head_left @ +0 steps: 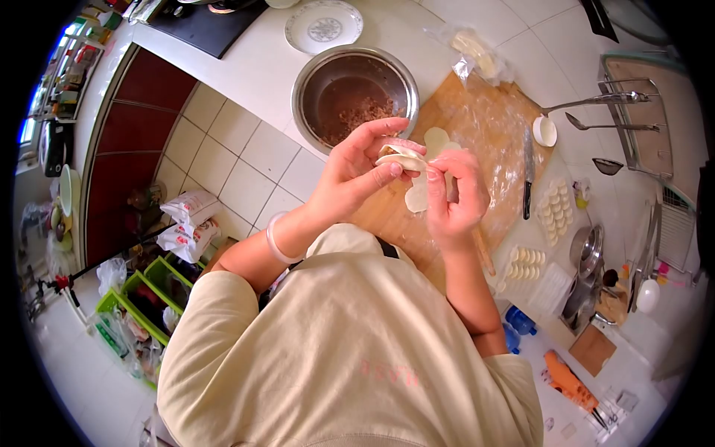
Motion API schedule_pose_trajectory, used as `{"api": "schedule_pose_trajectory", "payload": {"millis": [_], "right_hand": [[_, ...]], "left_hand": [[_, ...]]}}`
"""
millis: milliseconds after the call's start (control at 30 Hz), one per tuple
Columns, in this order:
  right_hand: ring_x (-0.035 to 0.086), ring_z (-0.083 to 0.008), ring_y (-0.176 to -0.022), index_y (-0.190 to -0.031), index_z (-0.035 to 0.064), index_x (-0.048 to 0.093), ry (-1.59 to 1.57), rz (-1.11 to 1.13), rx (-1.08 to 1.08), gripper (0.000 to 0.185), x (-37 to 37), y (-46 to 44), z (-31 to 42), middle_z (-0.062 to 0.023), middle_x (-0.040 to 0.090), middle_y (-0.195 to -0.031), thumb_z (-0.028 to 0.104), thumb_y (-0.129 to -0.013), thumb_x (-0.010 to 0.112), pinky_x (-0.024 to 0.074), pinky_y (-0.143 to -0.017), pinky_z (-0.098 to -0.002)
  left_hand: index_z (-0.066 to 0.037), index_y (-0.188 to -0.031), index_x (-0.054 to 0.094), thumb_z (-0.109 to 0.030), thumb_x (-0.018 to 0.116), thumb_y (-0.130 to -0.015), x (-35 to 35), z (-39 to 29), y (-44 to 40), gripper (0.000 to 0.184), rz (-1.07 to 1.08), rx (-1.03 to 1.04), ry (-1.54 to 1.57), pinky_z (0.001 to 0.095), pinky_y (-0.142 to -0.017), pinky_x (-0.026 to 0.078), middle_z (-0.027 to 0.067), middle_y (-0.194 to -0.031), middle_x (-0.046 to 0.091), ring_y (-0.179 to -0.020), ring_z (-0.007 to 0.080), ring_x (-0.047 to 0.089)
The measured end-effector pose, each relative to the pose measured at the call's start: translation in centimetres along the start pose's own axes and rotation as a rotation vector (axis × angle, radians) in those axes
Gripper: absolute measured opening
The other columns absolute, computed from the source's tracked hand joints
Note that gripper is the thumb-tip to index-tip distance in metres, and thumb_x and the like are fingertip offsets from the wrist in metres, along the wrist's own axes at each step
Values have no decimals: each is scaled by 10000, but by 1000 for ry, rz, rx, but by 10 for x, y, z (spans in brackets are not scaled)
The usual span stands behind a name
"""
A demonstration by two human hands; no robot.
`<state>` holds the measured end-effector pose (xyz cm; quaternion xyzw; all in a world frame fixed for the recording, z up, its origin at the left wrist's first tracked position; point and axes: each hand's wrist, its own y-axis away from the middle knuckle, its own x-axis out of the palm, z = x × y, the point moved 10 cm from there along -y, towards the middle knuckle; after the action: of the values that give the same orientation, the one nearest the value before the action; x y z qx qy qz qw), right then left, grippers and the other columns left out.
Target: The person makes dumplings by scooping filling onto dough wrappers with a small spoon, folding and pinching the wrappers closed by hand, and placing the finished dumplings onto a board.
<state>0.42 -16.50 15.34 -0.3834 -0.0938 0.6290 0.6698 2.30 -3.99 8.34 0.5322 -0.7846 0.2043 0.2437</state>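
Note:
A partly folded dumpling (404, 159) with some filling showing at its opening lies in the fingers of my left hand (356, 165). My right hand (458, 197) pinches the dumpling's edge from the other side. Beneath both hands, several round dough wrappers (417, 197) rest on a floured wooden board (495, 123). Just beyond my left hand stands a steel bowl (299, 104) with meat filling (365, 112) at its bottom. A rolling pin (483, 253) lies by my right forearm, partly hidden.
A knife (528, 167) lies on the board's right side near a small white cup (544, 131). Finished dumplings (555, 212) sit in rows at right, with more dumplings (525, 262) nearer me. A plate (324, 27) and a bag of dough (477, 52) are at the back.

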Motion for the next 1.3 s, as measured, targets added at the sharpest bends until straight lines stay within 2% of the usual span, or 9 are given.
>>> {"api": "schedule_pose_trajectory", "payload": {"millis": [133,200,267,333,433,600,733,1233,1300], "right_hand": [[560,-215,-680,-919,4,572,77,-13,-37,105,1,0,6,-106,595,-842,13,-841,641,473,-618,-290],[560,-220,-686,-899,11,588,-48,-44,147,101,-1,1,-10,-102,584,-831,12,-825,656,467,-609,-293],[559,-221,-699,-902,12,599,52,-3,66,111,-1,-12,5,-98,577,-826,10,-813,664,465,-605,-294],[558,-222,-712,-905,13,609,159,34,-10,122,2,-16,14,-94,570,-821,8,-801,673,462,-601,-296],[552,-221,-746,-930,9,630,133,127,-129,166,14,-10,17,-90,561,-825,13,-776,690,463,-603,-304],[524,-216,-703,-875,10,642,128,121,33,136,12,-15,12,-80,558,-817,-12,-752,696,449,-580,-308],[517,-216,-685,-877,9,645,148,173,-48,134,20,-15,12,-76,559,-813,-17,-754,691,440,-567,-307],[513,-229,-697,-878,20,636,141,196,-55,131,27,-14,10,-75,560,-826,-26,-760,671,438,-588,-321],[525,-232,-718,-877,18,637,84,177,97,124,25,-13,-2,-75,560,-824,-21,-764,669,447,-599,-325]], "left_hand": [[4,-1358,362,-94,579,-917,0,-1,-2,501,15,24,3,309,-851,489,155,-1179,593,-1061,181,580],[7,-1358,360,-63,574,-912,4,-6,-3,500,12,30,3,306,-855,489,151,-1169,594,-1062,184,580],[9,-1359,359,-32,570,-906,3,-10,-3,501,4,38,0,304,-858,489,148,-1159,594,-1062,188,581],[14,-1350,368,36,573,-875,7,-18,-4,518,28,101,-301,305,-869,493,134,-1127,596,-1059,192,585],[18,-1338,379,69,586,-846,12,-23,-6,536,55,97,-511,305,-858,501,119,-1104,594,-1037,192,596],[-6,-1330,400,72,616,-807,12,-28,-7,571,21,86,-637,298,-820,512,110,-1063,627,-959,178,625],[-39,-1333,411,63,642,-780,17,-30,-9,608,52,86,-788,296,-784,524,108,-1012,651,-901,179,642],[-35,-1362,354,66,621,-762,9,-24,-11,664,42,0,-813,316,-709,546,122,-911,675,-795,208,664],[-33,-1369,345,63,625,-761,9,-27,-11,676,36,28,-815,311,-705,545,125,-911,678,-782,213,665]]}}
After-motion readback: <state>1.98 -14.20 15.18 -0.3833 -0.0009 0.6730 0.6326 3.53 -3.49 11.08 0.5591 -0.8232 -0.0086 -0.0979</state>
